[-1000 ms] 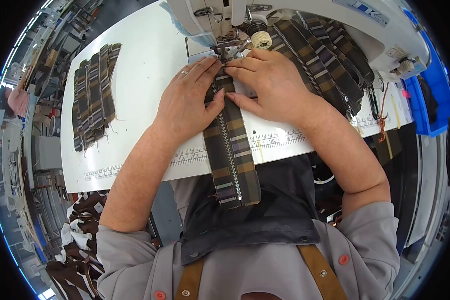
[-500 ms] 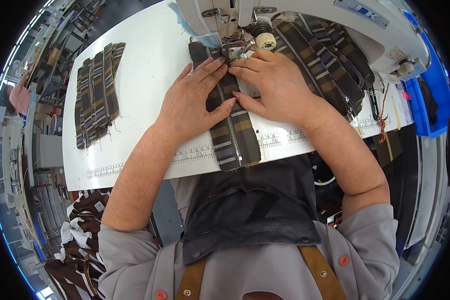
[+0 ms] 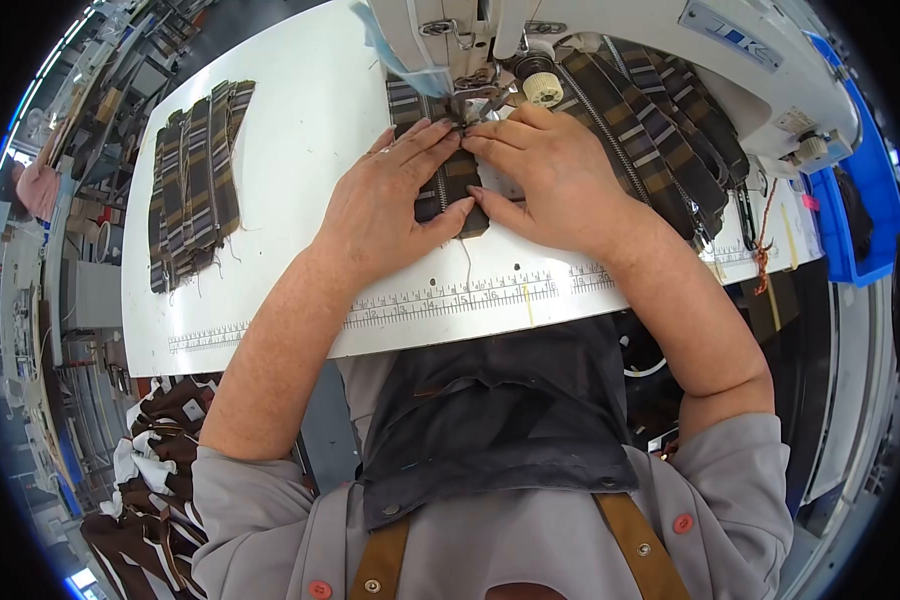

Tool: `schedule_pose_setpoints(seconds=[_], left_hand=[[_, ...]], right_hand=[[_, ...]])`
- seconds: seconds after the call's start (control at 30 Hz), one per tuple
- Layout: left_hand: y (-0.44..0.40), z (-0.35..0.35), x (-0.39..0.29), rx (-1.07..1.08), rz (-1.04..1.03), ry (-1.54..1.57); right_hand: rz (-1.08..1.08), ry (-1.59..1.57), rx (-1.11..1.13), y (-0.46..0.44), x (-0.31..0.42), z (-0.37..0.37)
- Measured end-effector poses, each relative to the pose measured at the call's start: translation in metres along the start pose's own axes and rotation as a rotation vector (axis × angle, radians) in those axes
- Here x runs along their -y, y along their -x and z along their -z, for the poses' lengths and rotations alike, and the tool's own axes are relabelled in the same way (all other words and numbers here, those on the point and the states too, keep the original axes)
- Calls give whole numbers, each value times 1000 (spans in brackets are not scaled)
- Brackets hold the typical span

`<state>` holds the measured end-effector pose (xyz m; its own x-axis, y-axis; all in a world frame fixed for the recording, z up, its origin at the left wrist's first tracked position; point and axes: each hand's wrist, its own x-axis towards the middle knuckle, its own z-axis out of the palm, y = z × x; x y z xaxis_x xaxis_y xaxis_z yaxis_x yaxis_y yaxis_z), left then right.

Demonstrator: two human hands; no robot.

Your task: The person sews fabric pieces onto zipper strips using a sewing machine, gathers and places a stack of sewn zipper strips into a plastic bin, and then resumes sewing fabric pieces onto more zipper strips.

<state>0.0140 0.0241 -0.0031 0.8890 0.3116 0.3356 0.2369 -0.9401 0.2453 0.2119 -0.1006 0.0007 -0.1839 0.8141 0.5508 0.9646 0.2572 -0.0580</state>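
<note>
A striped plaid fabric strip with a metal zipper (image 3: 458, 185) lies under the needle area of a white sewing machine (image 3: 620, 18). Its near end shows between my hands, with a loose thread trailing toward the table's front edge. My left hand (image 3: 382, 195) rests flat over the strip's left side, fingers stretched toward the presser foot (image 3: 460, 108). From the right, my right hand (image 3: 558, 175) presses extended fingertips beside the foot, its thumb apart from the fingers and touching the strip's right edge. Both hands are open; parts of the strip are hidden beneath them.
Several similar plaid zipper strips (image 3: 198, 180) are stacked at the left of the white table (image 3: 290, 180). More strips (image 3: 660, 130) lie under the machine arm at right. A printed ruler (image 3: 400, 308) runs along the front edge. A blue bin (image 3: 885, 255) hangs at far right.
The fabric strip has slid away from me under the machine; its near end has moved from the table's front edge to between my hands. My hands stay in nearly the same place.
</note>
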Motion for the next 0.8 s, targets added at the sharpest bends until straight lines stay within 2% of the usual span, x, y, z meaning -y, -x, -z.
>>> schedule_pose_setpoints(seconds=[0.3,0.5,0.7,0.8], left_hand=[[-2,1,3,40,25,23],[-8,3,10,-16,9,23],[-33,11,28,51,14,-1],[-44,15,29,140,-58,-119]], right_hand=[[-13,-8,13,1,0,0],[-16,2,20,0,1,0],[-22,-11,10,0,2,0],[17,-31,10,-2,2,2]])
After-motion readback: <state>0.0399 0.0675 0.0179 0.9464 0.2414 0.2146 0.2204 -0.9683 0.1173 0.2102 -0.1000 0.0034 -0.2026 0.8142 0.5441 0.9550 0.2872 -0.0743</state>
